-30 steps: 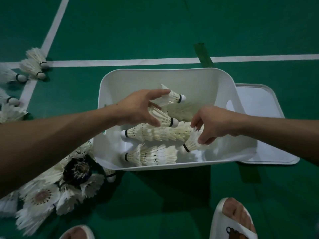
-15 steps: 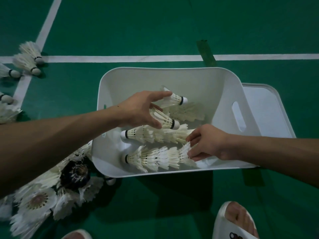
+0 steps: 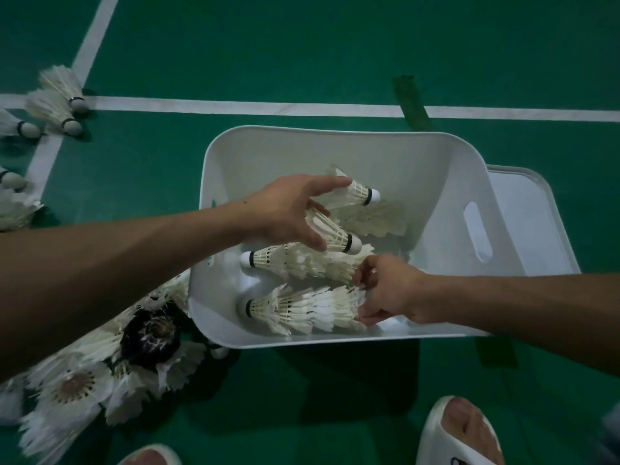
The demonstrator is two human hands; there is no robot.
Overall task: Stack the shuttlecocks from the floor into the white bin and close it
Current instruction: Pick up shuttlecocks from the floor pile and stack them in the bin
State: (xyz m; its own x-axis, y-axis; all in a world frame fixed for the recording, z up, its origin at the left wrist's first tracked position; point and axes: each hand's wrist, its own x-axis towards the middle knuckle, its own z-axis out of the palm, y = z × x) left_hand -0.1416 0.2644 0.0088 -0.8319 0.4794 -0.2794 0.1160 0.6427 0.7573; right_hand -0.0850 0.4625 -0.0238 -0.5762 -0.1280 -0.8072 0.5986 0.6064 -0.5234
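Currently stacking: my right hand pinches feather end of white feathered shuttlecock row at near edge of rectangular white plastic bin; left hand grips two loose shuttlecocks. Next: nest those cork-first.

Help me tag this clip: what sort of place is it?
Most likely a badminton court: a green sports floor with white boundary lines, and feather shuttlecocks lying on it beside the white bin.

White bin: smooth plastic, slight sheen. Shuttlecocks: white feathers, ragged edges. Floor: matt green.
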